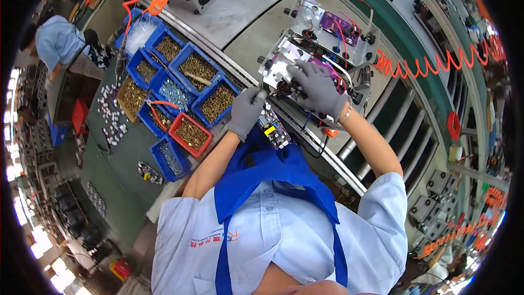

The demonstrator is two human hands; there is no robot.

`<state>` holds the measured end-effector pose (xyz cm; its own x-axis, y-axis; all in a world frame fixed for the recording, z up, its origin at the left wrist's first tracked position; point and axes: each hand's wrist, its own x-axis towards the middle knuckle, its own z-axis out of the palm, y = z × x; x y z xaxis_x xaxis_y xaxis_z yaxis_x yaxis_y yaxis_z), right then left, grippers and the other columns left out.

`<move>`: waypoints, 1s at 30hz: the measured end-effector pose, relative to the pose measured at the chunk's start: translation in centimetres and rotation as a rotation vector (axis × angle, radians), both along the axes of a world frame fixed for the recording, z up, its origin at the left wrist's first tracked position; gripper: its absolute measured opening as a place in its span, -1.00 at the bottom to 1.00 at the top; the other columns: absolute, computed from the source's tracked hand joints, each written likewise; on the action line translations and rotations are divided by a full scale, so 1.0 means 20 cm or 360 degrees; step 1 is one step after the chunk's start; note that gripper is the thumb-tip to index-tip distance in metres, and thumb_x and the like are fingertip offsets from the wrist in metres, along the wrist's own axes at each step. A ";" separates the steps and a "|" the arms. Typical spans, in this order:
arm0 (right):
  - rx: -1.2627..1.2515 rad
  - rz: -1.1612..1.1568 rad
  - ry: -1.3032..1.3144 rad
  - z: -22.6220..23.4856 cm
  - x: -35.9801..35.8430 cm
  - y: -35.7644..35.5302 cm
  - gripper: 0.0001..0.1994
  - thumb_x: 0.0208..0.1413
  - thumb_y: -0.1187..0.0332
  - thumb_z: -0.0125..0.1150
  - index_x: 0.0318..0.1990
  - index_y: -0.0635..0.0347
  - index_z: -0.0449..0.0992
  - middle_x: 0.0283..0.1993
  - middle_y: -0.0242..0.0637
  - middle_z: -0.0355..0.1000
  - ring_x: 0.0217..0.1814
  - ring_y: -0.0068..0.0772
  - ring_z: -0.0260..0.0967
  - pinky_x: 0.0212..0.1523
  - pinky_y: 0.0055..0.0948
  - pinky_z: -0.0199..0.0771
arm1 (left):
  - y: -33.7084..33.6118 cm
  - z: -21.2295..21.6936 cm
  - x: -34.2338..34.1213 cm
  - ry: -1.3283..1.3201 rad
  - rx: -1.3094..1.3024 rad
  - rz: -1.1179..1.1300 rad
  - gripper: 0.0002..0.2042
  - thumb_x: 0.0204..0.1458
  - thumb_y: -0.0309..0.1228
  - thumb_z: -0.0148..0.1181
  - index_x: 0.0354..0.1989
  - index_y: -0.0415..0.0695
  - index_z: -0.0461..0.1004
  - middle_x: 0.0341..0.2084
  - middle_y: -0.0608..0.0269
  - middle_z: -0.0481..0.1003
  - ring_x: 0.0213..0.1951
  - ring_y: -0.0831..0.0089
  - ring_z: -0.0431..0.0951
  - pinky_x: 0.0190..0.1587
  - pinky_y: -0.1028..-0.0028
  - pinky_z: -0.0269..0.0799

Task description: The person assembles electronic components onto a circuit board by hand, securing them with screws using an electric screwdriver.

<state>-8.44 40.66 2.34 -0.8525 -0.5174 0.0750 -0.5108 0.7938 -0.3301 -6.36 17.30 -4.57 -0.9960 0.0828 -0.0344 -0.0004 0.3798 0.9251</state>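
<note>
My left hand [247, 112], in a grey glove, is closed beside the near corner of a silver metal chassis [285, 60]; what its fingers hold, if anything, is hidden. Right below it, a populated circuit board [274, 130] with a yellow component sits against the front of my blue apron. The board's link to the chassis cannot be made out. My right hand [319, 88], also gloved, reaches over the chassis with its fingers stretched out, covering part of a purple board [327, 68] and its wires.
Blue bins [197, 69] of screws and a red bin [191, 134] stand to the left, with orange-handled pliers [159, 110] across them. A second chassis [327, 30] lies beyond mine. A coiled orange hose [436, 65] and conveyor rollers [390, 125] are right. Another person [60, 43] is far left.
</note>
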 end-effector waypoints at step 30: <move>0.0087 -0.0416 -0.0012 0.04 0.27 -0.03 -0.52 -0.21 0.47 0.25 -0.02 0.11 0.34 -0.22 -0.20 0.36 -0.09 -0.12 0.29 -0.12 -0.24 0.39 | -0.09 -0.04 -0.08 -0.0047 -0.0037 -0.0172 -0.76 0.07 -0.28 0.12 -0.29 -0.21 0.54 -0.57 0.01 0.51 -0.53 0.21 0.53 -0.43 0.34 0.40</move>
